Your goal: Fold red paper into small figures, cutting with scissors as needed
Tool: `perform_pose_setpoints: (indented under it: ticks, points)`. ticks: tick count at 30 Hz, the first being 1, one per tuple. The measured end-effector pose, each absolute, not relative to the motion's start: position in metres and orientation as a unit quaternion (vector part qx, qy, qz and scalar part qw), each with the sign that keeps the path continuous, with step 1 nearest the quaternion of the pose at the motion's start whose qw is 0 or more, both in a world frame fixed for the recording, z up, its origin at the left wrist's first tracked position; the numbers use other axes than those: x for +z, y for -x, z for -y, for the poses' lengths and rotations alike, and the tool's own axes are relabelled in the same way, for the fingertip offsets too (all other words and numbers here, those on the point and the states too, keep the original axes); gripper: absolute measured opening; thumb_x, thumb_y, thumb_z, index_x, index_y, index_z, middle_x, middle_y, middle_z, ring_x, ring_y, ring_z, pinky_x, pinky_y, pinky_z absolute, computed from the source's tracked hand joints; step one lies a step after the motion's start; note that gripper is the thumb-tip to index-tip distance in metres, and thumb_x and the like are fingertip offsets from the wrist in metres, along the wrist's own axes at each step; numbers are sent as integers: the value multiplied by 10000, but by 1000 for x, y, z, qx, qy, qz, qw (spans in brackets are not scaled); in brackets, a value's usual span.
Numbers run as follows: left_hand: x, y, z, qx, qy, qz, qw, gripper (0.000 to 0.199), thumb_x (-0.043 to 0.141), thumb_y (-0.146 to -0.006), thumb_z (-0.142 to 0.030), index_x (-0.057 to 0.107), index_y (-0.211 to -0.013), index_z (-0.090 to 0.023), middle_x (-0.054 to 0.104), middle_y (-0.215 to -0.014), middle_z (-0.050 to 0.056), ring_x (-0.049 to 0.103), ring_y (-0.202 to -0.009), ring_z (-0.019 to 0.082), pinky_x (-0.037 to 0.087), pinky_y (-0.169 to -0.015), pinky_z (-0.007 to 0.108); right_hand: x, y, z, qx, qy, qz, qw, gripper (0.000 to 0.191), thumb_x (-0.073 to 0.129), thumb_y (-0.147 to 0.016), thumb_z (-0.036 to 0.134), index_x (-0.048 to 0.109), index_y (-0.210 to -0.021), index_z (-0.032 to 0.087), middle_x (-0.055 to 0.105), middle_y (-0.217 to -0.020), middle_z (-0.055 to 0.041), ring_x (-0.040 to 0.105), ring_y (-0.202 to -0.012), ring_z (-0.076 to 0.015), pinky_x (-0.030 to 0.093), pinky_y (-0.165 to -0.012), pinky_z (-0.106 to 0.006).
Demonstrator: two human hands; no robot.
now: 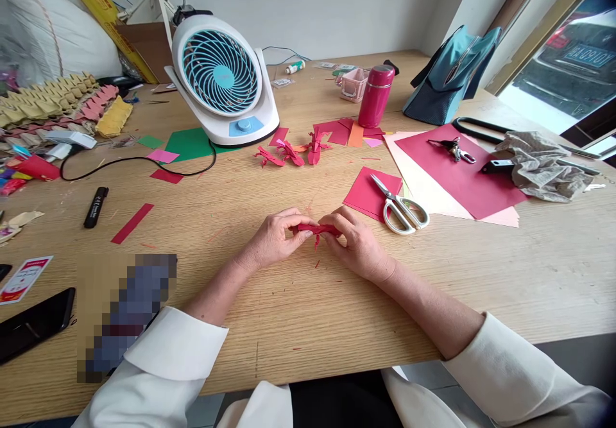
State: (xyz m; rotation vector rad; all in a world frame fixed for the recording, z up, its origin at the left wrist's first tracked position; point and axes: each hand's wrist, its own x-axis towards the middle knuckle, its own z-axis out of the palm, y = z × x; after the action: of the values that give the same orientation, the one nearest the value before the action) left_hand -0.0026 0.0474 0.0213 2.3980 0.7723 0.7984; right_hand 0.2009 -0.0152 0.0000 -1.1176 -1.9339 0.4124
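Between my two hands is a small piece of folded red paper (317, 228), with a thin cut strip hanging down from its middle. My left hand (279, 239) pinches its left end between thumb and fingers. At the other end, my right hand (357, 242) is closed on it in the same way, hiding part of the paper. Just beyond my hands stand several red folded paper figures (293, 152). White-handled scissors (404, 215) lie to the right of my right hand, partly over a stack of red paper squares (366, 190).
A white fan (221, 75) stands at the back left, its black cord running left. A pink bottle (376, 96) and a blue bag (450, 78) stand at the back right. Large red sheets (443, 171) lie right; a black marker (96, 207) and a phone (36, 325) lie left.
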Motion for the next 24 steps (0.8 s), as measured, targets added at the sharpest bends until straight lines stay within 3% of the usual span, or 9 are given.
perform_pose_setpoints:
  ticks: [10, 24]
  points:
    - [21, 0, -45, 302, -867, -307, 251, 146, 638, -866, -178, 733, -976, -167, 689, -849, 42, 630, -739, 120, 501, -685, 231, -1, -200, 15, 156, 425, 763, 462, 106, 542, -940, 173, 628, -985, 215, 558, -945, -62, 600, -826, -156, 570, -702, -306]
    - [17, -7, -30, 370, -865, -313, 129, 203, 619, -899, -180, 681, -1090, -208, 662, -931, 38, 647, -883, 144, 525, -817, 269, 3, -199, 14, 164, 472, 718, 485, 125, 587, -911, 173, 631, -1019, 220, 590, -958, -62, 626, -884, -180, 587, -760, -340]
